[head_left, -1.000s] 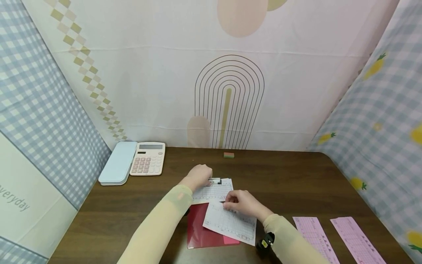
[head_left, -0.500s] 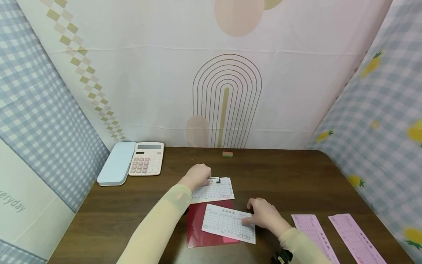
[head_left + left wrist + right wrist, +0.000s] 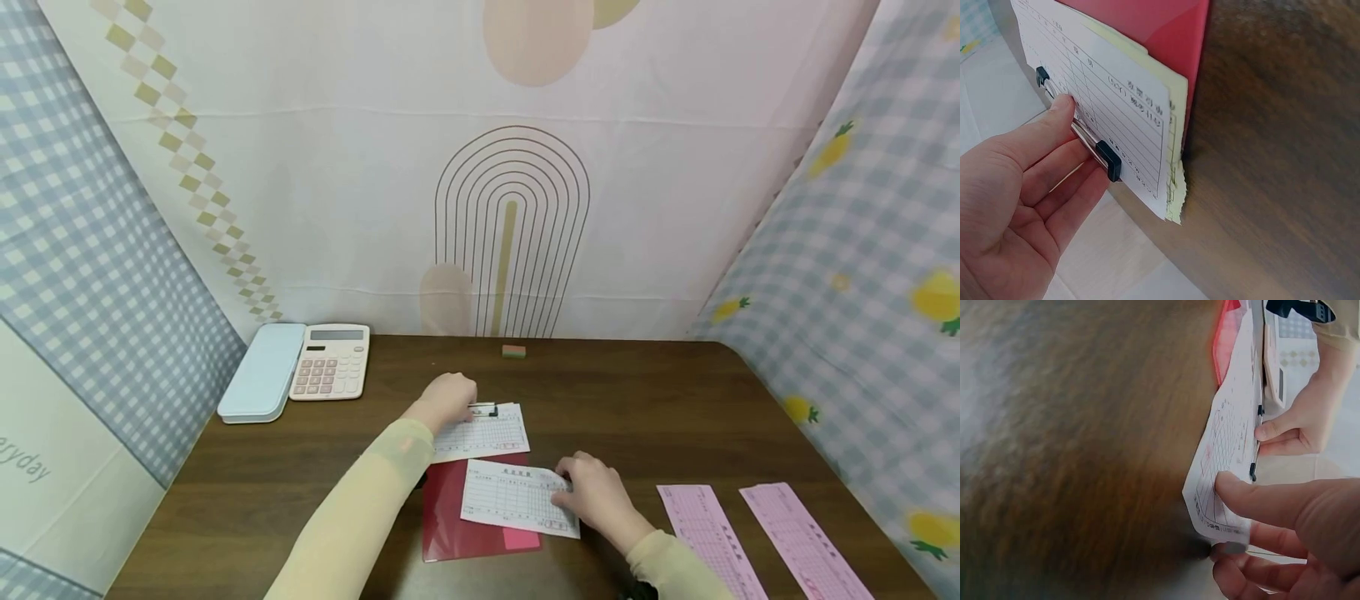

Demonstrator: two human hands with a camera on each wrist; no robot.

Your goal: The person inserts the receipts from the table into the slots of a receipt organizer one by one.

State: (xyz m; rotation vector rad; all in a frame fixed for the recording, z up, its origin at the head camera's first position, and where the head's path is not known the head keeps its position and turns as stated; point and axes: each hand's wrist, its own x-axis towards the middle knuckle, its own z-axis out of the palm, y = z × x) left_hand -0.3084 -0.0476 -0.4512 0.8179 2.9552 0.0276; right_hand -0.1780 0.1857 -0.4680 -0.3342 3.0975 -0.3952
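Note:
A red clipboard [image 3: 450, 533] lies on the table, with white printed forms [image 3: 491, 437] at its clip [image 3: 483, 409]. My left hand [image 3: 447, 398] holds the clip end; the left wrist view shows the thumb on the wire clip [image 3: 1088, 137] and the fingers behind it. Yellowish sheets [image 3: 1175, 150] show under the top form. Over the lower part of the board is a separate white printed form [image 3: 513, 500]. My right hand [image 3: 600, 497] pinches its right end, thumb on top and fingers underneath in the right wrist view.
Two pink printed slips [image 3: 708, 533] [image 3: 802, 542] lie at the right of the brown table [image 3: 615, 400]. At the back left are a calculator [image 3: 330, 362] and a light blue case [image 3: 262, 371]. A small eraser-like block [image 3: 513, 352] sits near the back edge.
My right hand has moved from the loose form's upper edge to its right end and pinches it there. The form has turned straighter. My left hand has stayed at the clip.

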